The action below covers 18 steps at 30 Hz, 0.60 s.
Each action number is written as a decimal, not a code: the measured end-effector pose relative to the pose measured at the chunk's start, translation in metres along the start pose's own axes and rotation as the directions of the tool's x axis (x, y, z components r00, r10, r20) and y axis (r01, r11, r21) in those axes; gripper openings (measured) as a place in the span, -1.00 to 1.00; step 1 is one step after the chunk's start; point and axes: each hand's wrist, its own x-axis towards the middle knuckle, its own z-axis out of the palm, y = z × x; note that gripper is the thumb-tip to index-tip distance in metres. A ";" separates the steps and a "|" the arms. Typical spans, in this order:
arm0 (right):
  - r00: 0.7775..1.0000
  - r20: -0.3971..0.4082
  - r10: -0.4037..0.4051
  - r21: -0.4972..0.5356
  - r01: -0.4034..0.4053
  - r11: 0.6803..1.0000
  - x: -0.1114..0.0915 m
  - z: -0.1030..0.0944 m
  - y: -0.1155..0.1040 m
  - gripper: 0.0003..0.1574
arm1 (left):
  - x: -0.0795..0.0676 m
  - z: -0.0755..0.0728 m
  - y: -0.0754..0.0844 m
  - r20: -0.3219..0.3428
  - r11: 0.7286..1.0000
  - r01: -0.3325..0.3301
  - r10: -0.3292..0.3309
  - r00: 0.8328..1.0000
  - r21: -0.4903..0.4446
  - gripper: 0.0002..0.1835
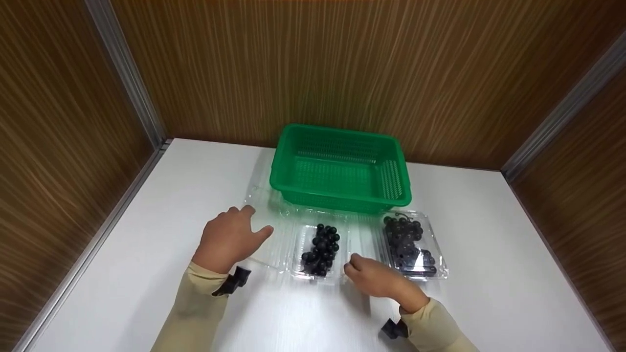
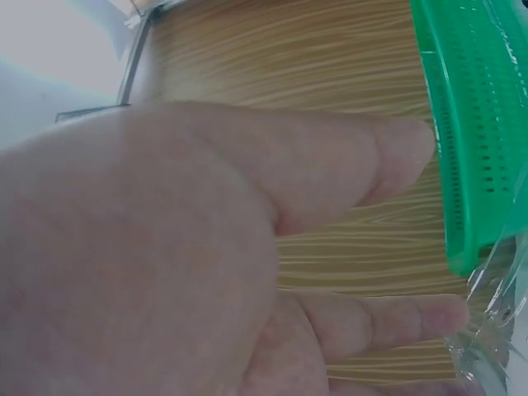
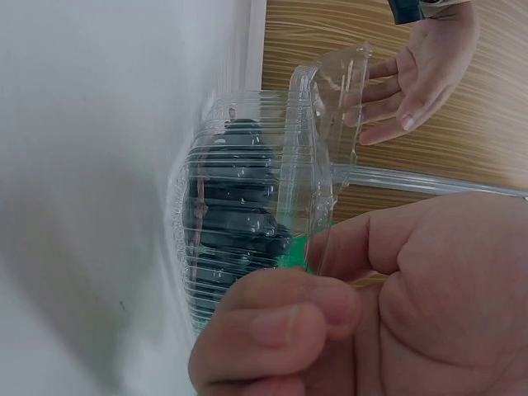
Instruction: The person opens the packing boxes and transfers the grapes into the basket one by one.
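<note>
A clear plastic clamshell box [image 1: 299, 264] lies with its lid swung to the left, and a bunch of dark grapes [image 1: 322, 249] sits in its base. My left hand [image 1: 230, 239] is over the lid, thumb spread away from straight fingers; in the left wrist view the fingertips reach the plastic. At the base's right front corner, my right hand [image 1: 369, 276] has its fingers curled and pinches the rim between thumb and fingers. The right wrist view shows the thumb [image 3: 351, 247] at the rim and the grapes [image 3: 235, 206] through the ribbed wall.
Behind the box stands a green perforated basket [image 1: 342, 199]. To the right lies a second clear box [image 1: 433, 234], closed over dark grapes [image 1: 403, 234]. Wood-patterned panels [image 1: 342, 63] wall the white table [image 1: 161, 210] at the back and both sides.
</note>
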 end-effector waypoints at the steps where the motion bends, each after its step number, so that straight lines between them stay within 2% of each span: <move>1: 1.000 0.001 0.002 0.000 -0.002 1.000 0.000 0.000 -0.001 -0.69 | 0.000 0.000 0.000 0.004 1.000 -0.002 0.002 1.000 -0.001 -0.33; 10: 1.000 -0.010 -0.007 -0.006 0.007 1.000 -0.001 -0.001 -0.001 -0.69 | 0.002 -0.001 -0.005 0.038 1.000 0.009 -0.008 0.999 -0.019 -0.27; 18: 1.000 -0.014 0.000 -0.011 0.000 1.000 -0.003 -0.001 -0.002 -0.71 | 0.002 -0.001 -0.006 0.039 0.999 -0.002 0.004 0.999 -0.043 -0.23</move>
